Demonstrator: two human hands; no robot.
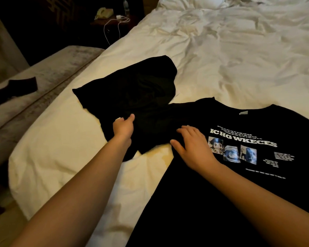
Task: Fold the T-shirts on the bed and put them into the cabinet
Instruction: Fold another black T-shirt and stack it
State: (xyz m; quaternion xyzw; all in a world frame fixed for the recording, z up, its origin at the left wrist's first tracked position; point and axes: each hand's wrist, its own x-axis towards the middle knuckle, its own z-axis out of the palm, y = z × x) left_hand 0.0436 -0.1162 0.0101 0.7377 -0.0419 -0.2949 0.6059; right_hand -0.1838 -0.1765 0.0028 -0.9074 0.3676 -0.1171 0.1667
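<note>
A black T-shirt with white lettering and small pictures [239, 136] lies flat, print up, on the white bed [221, 50]. Its left sleeve stretches toward a second black garment [132, 86], crumpled and partly folded, farther left on the bed. My left hand [123, 126] pinches the black cloth where the sleeve meets the crumpled garment; which of the two it grips I cannot tell. My right hand [193, 145] rests flat with fingers spread on the printed shirt near the armpit, left of the print.
A grey bench [43, 72] runs along the bed's left side with a dark item [16, 88] on it. At the back left a nightstand [103, 22] carries a phone [103, 13], a bottle [126, 5] and a white charger cable [114, 24]. Rumpled sheets fill the far bed.
</note>
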